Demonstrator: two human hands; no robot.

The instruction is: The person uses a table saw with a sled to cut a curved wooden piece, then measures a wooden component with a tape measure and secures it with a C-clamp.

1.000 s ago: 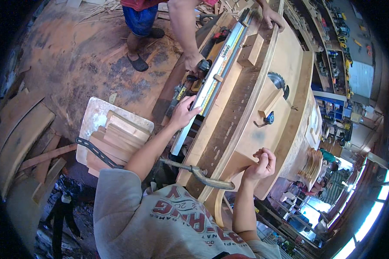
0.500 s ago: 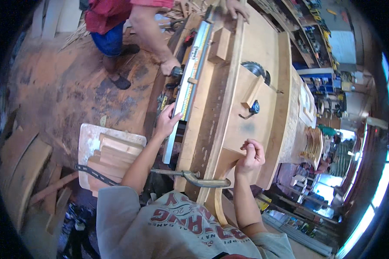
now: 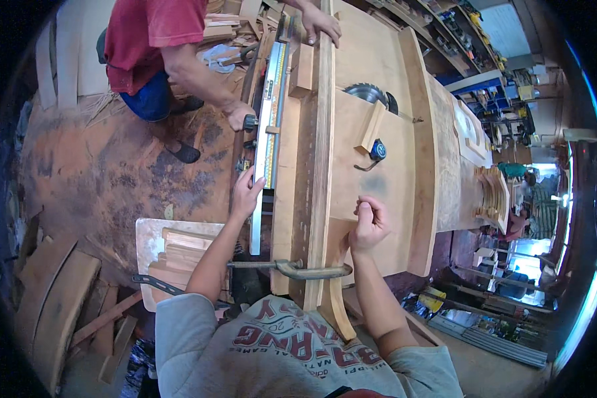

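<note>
Cluttered woodshop here, with a stained reddish floor [image 3: 113,159] littered with offcuts and shelves of tools off to the right. The big thing is the wooden table saw bench [image 3: 385,152] running up the middle, with the round saw blade [image 3: 368,93] poking up through its top. A long wooden board [image 3: 322,146] lies lengthwise on the bench, reaching from near the person's chest to the far end. Just left of it sits the metal fence rail [image 3: 268,126] with a yellow ruler strip. A bar clamp [image 3: 298,268] crosses the near end of the board. Down at the left, a small table stacked with wood pieces [image 3: 179,252].

The person's left hand [image 3: 245,196] rests on the edge of the rail, fingers together and curled over it. The right hand [image 3: 368,222] sits on the bench top right of the board, fingers bunched into a loose fist, thumb against them; can't tell if it's pinching anything.

A co-worker in a red shirt [image 3: 152,33] stands at the far left, one hand [image 3: 235,116] at the rail, the other hand [image 3: 322,23] on the board's far end.
</note>
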